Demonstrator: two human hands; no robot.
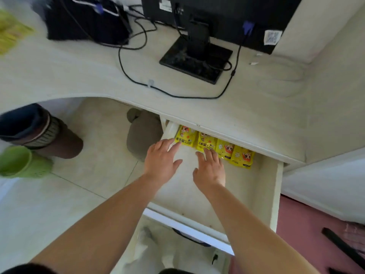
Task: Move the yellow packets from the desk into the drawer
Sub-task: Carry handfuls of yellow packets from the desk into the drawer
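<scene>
Head view looks down on an open drawer (275, 194) under the desk (79, 72), where four yellow packets (225, 152) lie side by side along its back, their tops partly hidden under the desk edge. Both hands are flat, fingers straight and a little spread: the left hand (161, 159) touches the leftmost packet with its fingertips, and the right hand (210, 169) touches the second. A yellow blur (9, 34) lies at the desk's far left, well apart from the monitor (217, 12).
</scene>
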